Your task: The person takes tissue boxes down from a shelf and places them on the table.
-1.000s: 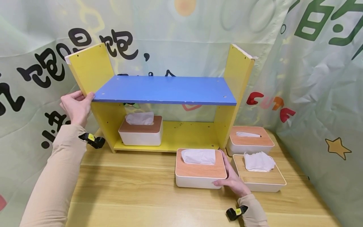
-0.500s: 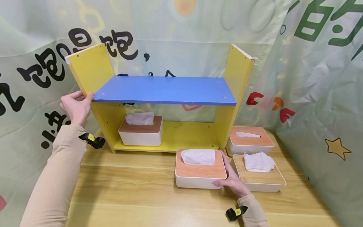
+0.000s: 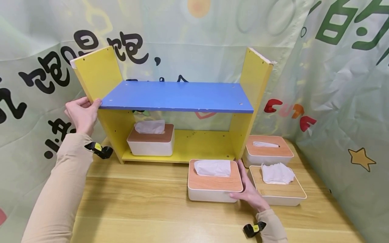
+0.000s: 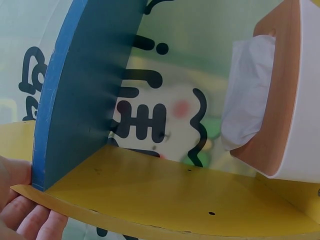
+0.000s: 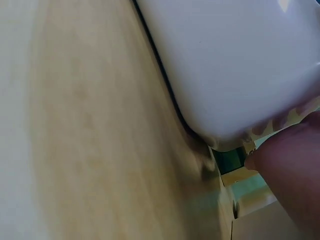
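A yellow shelf (image 3: 202,143) with a blue board (image 3: 179,96) stands on the table. My left hand (image 3: 81,114) grips the front edge of its left side panel, thumb inside by the blue board; the left wrist view shows several fingers (image 4: 35,220) outside. On the lower shelf, at the left, sits a white tissue box (image 3: 150,147) with a brown lid. In front of the shelf, another tissue box (image 3: 209,184) with a wood-look lid rests on the table. My right hand (image 3: 250,192) holds its right end, thumb at the front corner, other fingers partly hidden behind it.
Two more tissue boxes stand right of the shelf: one at the back (image 3: 268,152) with a little tissue showing, one nearer (image 3: 279,192) beside my right hand. A printed cloth (image 3: 334,101) hangs behind and to the right. The wooden table (image 3: 146,206) extends in front.
My right hand has shifted very slightly to the right, its thumb a little along the box's front. The tissue boxes, the shelf and my left hand look unmoved.
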A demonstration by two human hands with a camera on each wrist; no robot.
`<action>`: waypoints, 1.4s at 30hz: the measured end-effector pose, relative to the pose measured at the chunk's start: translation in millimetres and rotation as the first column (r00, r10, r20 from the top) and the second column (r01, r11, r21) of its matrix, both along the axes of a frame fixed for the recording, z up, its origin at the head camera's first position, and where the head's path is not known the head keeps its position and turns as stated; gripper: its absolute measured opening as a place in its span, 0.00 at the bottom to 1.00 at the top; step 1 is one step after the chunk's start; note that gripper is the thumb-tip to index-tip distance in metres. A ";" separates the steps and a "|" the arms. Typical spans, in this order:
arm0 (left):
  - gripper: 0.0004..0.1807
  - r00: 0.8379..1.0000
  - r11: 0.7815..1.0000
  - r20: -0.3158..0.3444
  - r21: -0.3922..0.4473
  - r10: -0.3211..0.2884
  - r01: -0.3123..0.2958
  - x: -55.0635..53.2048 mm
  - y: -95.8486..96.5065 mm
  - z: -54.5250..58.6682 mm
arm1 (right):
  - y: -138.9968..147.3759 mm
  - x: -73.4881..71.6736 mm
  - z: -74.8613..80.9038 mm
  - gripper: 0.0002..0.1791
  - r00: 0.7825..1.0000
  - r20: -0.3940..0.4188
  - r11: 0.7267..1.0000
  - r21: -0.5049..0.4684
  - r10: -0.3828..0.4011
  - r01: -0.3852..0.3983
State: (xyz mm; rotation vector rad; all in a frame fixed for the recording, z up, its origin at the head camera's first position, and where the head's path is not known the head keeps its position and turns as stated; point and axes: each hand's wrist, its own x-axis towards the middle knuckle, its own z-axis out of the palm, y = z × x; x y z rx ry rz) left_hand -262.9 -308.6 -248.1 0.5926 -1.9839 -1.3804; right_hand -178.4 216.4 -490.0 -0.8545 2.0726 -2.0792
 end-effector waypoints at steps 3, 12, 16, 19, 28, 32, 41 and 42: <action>0.26 1.000 1.000 0.006 -0.005 0.001 -0.001 -0.3 -0.2 -0.2 | 0.7 1.6 -0.2 0.69 1.000 -0.023 1.000 0.019 -0.018 0.019; 0.26 1.000 1.000 -0.001 -0.006 0.003 -0.003 -0.1 -0.3 0.3 | -2.6 3.7 5.9 0.60 0.999 -0.033 1.000 -0.004 -0.015 0.015; 0.26 1.000 1.000 -0.002 -0.010 0.005 -0.005 0.0 -0.4 0.2 | -3.0 5.4 8.9 0.54 0.999 -0.035 1.000 0.013 -0.016 0.017; 0.26 1.000 1.000 -0.001 -0.008 0.005 -0.005 0.0 -0.6 0.0 | -3.5 6.7 12.3 0.49 1.000 0.007 0.999 0.032 -0.028 0.028; 0.26 1.000 1.000 -0.011 0.013 -0.013 0.013 0.7 0.3 -0.1 | -12.9 7.7 35.0 0.37 0.960 0.206 0.979 0.115 -0.190 0.169; 0.26 1.000 1.000 -0.012 0.014 -0.009 0.009 1.1 0.8 0.3 | -14.0 8.8 42.6 0.35 0.945 0.157 0.942 0.230 -0.286 0.247; 0.26 1.000 0.999 -0.019 0.026 -0.020 0.021 1.0 0.7 -0.4 | -13.4 11.0 62.1 0.32 0.946 0.017 0.902 0.308 -0.323 0.302; 0.26 1.000 1.000 -0.023 0.020 -0.018 0.018 0.6 0.5 -0.5 | -13.5 11.2 65.4 0.32 0.948 0.002 0.900 0.315 -0.318 0.302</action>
